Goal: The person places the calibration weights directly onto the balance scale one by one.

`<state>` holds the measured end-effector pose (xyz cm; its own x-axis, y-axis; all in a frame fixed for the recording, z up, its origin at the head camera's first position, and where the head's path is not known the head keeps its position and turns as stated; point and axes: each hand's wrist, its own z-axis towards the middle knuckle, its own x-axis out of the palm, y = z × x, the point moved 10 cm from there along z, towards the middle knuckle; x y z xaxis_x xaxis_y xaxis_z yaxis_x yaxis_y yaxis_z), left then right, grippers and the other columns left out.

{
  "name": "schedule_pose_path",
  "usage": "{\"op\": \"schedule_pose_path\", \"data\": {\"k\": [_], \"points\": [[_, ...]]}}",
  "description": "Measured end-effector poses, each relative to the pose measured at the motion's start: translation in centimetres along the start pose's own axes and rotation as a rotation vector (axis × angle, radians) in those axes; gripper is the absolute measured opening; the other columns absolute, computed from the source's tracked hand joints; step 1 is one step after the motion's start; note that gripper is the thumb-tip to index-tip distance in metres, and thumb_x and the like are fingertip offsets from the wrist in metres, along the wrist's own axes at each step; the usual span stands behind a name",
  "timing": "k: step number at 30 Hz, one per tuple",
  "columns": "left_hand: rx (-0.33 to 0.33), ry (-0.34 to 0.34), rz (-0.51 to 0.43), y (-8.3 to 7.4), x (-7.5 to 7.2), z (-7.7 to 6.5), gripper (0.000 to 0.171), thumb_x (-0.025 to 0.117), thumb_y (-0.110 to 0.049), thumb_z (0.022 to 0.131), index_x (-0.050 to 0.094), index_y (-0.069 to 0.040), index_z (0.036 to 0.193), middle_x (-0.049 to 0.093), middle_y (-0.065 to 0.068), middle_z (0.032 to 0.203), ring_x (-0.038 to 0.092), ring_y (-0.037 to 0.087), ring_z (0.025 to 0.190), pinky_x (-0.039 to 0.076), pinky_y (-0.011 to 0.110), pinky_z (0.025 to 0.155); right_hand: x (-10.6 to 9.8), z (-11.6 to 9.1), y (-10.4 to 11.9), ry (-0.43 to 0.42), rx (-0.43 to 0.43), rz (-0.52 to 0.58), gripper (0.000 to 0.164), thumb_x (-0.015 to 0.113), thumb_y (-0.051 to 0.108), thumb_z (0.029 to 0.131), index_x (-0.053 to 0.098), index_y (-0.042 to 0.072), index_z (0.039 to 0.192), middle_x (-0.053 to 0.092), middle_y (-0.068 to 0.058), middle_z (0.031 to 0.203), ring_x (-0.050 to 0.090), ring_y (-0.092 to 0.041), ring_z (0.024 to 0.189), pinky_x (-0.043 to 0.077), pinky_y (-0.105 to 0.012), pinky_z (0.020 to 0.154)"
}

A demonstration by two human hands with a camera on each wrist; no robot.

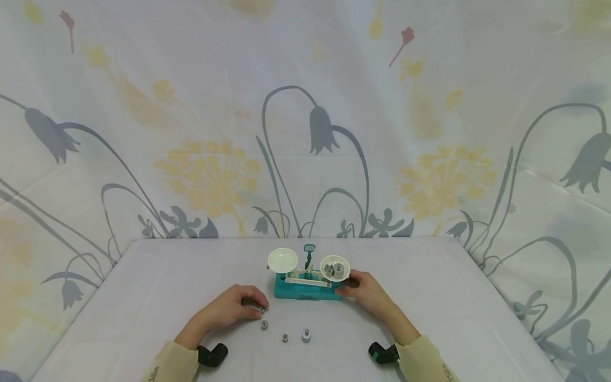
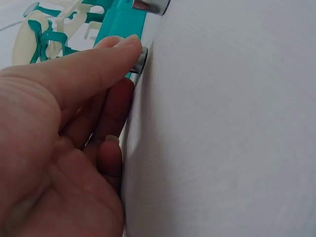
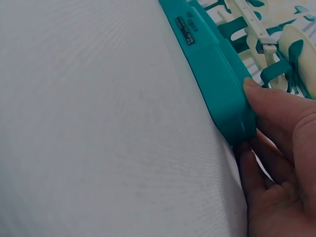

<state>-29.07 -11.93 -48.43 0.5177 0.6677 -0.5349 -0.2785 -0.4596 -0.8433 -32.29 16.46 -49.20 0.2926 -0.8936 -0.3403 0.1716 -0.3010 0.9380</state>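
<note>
A teal balance scale [image 1: 307, 293] with two cream pans stands on the white table. Several metal weights [image 1: 338, 269] sit in its right pan [image 1: 346, 261], which hangs lower; the left pan [image 1: 282, 260] is bare. My left hand [image 1: 234, 306] pinches a small metal weight [image 1: 261, 309] between thumb and fingers, low over the cloth; the thumb covers part of the weight [image 2: 141, 61] in the left wrist view. With thumb on top and fingers at the end, my right hand [image 1: 369, 293] grips the right end of the teal base [image 3: 229, 106].
Three loose weights lie in front of the scale: one [image 1: 264, 324] close to the left hand, a tiny one [image 1: 285, 337], and a larger one [image 1: 306, 335]. Behind the table hangs a flower-patterned cloth [image 1: 305, 201]. Black devices [image 1: 213, 355] are worn at both wrists.
</note>
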Motion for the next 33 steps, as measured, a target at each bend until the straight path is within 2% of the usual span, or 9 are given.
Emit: {"op": "schedule_pose_path", "data": {"k": [7, 13, 23, 33], "points": [[-0.033, 0.015, -0.018, 0.23, 0.11, 0.14, 0.015, 0.077, -0.01, 0.086, 0.075, -0.015, 0.1, 0.069, -0.003, 0.101, 0.06, 0.02, 0.098, 0.048, 0.031, 0.088, 0.04, -0.07, -0.21, 0.002, 0.011, -0.001, 0.056, 0.08, 0.015, 0.085, 0.058, -0.005, 0.132, 0.065, -0.015, 0.125, 0.06, -0.028, 0.116, 0.047, -0.024, 0.09], [-0.024, 0.023, -0.038, 0.1, -0.06, -0.01, 0.014, 0.077, -0.01, 0.086, 0.075, -0.014, 0.099, 0.069, -0.001, 0.101, 0.059, 0.02, 0.093, 0.047, 0.029, 0.082, 0.04, -0.07, -0.02, 0.006, 0.005, 0.005, 0.055, 0.079, 0.016, 0.086, 0.058, -0.005, 0.133, 0.065, -0.014, 0.124, 0.06, -0.027, 0.114, 0.049, -0.024, 0.088], [-0.017, 0.016, -0.032, 0.43, -0.47, -0.38, 0.013, 0.078, -0.013, 0.086, 0.076, -0.016, 0.098, 0.071, -0.003, 0.1, 0.06, 0.017, 0.094, 0.047, 0.028, 0.085, 0.23, -0.02, 0.39, 0.016, -0.007, 0.009, 0.054, 0.078, 0.016, 0.087, 0.058, -0.004, 0.133, 0.061, -0.017, 0.132, 0.056, -0.034, 0.124, 0.045, -0.045, 0.101], [-0.01, -0.002, -0.086, -0.03, -0.45, -0.25, 0.015, 0.078, -0.01, 0.084, 0.076, -0.012, 0.099, 0.071, 0.0, 0.101, 0.059, 0.02, 0.096, 0.047, 0.027, 0.083, 0.09, -0.09, 0.41, 0.015, -0.011, -0.004, 0.053, 0.078, 0.015, 0.087, 0.058, -0.005, 0.132, 0.063, -0.016, 0.129, 0.057, -0.034, 0.123, 0.046, -0.044, 0.101]]}}
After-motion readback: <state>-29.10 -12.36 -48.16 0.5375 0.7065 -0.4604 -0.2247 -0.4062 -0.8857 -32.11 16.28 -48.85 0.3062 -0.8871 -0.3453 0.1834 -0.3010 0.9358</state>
